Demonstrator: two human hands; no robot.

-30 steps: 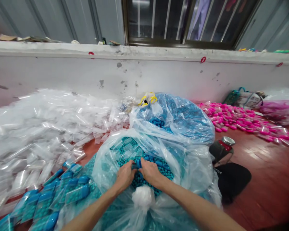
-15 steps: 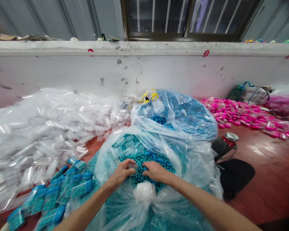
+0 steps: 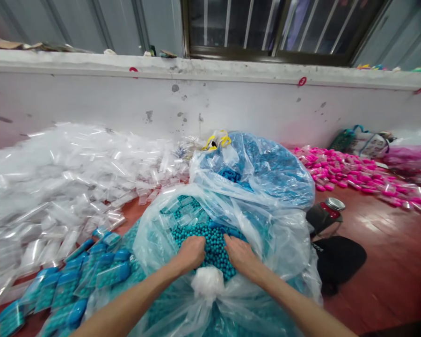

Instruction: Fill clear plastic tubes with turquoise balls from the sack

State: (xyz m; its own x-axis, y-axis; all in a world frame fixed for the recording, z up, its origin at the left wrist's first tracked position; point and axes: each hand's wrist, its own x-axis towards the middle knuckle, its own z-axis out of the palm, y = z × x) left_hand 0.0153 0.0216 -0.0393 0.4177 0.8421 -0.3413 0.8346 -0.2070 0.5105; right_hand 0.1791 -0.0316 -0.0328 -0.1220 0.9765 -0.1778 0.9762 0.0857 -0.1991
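My left hand (image 3: 192, 252) is closed in a fist, knuckles up, against the teal beads (image 3: 215, 248) in a large clear plastic bag (image 3: 154, 217). Whatever its fingers hold is hidden. Just right of it, my right hand (image 3: 240, 253) has its fingers curled down on the beads, and I cannot make out what is in them. Blue caps (image 3: 236, 233) lie partly behind the right fingertips. Several small clear plastic cases (image 3: 187, 216) rest on the beads farther back. A bunched white knot of plastic (image 3: 206, 281) sits in front of both hands.
Filled bead cases with blue caps (image 3: 112, 274) lie at the left, before a wide heap of clear cases (image 3: 66, 173). Behind stands a bag of blue pieces (image 3: 266, 164). At the right are a dark jar (image 3: 324, 215), a black object (image 3: 340, 257) and pink pieces (image 3: 358, 175).
My left hand has turned from a pinch on a small clear case into a fist, lower in the beads, hiding the case. My right hand has shifted right; the blue piece by its fingertips no longer shows.
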